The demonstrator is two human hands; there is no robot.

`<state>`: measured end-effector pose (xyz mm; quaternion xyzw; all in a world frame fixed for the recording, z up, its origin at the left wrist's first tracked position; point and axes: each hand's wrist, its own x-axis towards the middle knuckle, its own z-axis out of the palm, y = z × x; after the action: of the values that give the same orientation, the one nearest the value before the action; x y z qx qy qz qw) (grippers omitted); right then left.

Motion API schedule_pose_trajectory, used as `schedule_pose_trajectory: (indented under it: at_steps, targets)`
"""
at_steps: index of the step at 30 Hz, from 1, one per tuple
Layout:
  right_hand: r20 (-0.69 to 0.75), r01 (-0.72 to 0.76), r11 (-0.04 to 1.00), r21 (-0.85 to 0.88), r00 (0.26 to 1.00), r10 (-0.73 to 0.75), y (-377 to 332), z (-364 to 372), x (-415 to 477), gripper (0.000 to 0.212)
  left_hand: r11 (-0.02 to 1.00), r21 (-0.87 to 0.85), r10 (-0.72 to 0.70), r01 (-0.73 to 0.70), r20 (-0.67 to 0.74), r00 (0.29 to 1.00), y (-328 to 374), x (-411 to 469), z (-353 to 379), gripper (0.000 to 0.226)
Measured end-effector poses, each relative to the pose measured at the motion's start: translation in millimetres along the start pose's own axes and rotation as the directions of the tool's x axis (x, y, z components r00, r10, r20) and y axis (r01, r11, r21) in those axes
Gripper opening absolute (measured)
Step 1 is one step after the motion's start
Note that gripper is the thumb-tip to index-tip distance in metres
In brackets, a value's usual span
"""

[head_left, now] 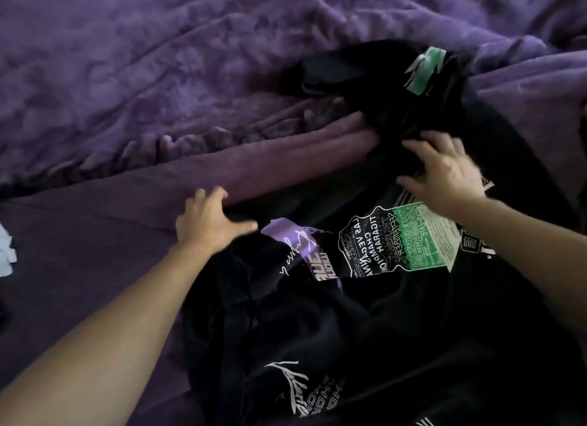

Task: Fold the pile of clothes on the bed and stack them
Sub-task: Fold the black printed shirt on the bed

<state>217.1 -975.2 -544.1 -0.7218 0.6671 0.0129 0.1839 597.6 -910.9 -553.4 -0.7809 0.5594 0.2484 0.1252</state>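
Open purple plush blanket (158,60) lies beyond the far edge of the crumpled black printed shirt (365,314). My left hand (206,225) grips that edge; my right hand (444,171) clutches its bunched cloth.

Light: dim, soft, diffuse. Folds of the black shirt (365,314) sank into shadow, detail lost. The right hand (444,168) was smeared by motion. Focus was soft throughout; edges stretched by the wide lens.
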Motion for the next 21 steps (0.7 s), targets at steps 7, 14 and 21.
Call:
schedule_pose_trajectory:
  at_steps: [7, 14, 21]
  targets:
    - [-0.106, -0.074, 0.996, 0.058, 0.991, 0.08, 10, -5, 22, 0.024, 0.985, 0.154, 0.133, -0.081, -0.366, 0.921, -20, 18, -25, 0.023]
    - [-0.146, -0.12, 0.984, 0.128, 0.98, 0.138, -16, -31, 23, 0.043, 0.983, -0.078, -0.184, 0.167, -0.386, 0.904, 1, 49, -61, 0.055]
    - [-0.106, 0.036, 0.987, 0.156, 0.994, -0.019, -16, 0, -131, 0.031, 0.954, -0.269, -0.188, 0.132, -0.194, 0.963, -37, -104, 32, 0.04]
